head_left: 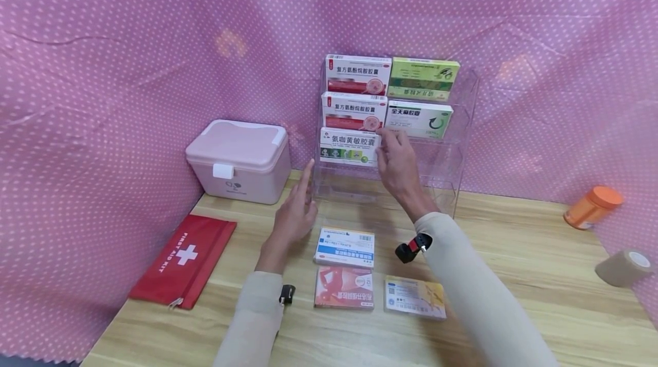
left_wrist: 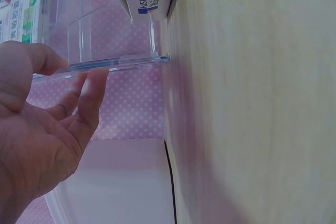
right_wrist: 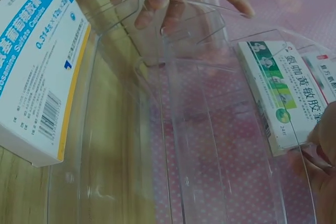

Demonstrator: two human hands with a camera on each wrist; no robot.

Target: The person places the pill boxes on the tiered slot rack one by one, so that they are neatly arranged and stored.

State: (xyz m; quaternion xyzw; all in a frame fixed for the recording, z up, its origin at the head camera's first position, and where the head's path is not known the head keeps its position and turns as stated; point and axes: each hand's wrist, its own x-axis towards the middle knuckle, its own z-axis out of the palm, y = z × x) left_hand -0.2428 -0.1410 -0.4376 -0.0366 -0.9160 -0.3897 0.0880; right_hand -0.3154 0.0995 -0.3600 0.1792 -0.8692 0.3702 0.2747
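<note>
A clear stepped display rack [head_left: 339, 196] stands at the back of the table, holding medicine boxes in its upper tiers. My left hand [head_left: 296, 213] is at the rack's left side; in the left wrist view its thumb and fingers pinch the edge of the clear side panel [left_wrist: 118, 62]. My right hand [head_left: 398, 164] holds the right end of a white-and-green medicine box [head_left: 346, 147], which sits in the third tier on the left. In the right wrist view this box [right_wrist: 281, 95] leans in its slot, with the right fingertips at its corner.
In front of the rack lie a blue-and-white box [head_left: 344, 247], a red-pink box [head_left: 344, 288] and a yellow-and-white box [head_left: 415, 297]. On the left are a lidded pink case [head_left: 241, 167] and a red first aid pouch [head_left: 187, 258]. An orange bottle [head_left: 591, 207] and tan roll [head_left: 622, 269] lie right.
</note>
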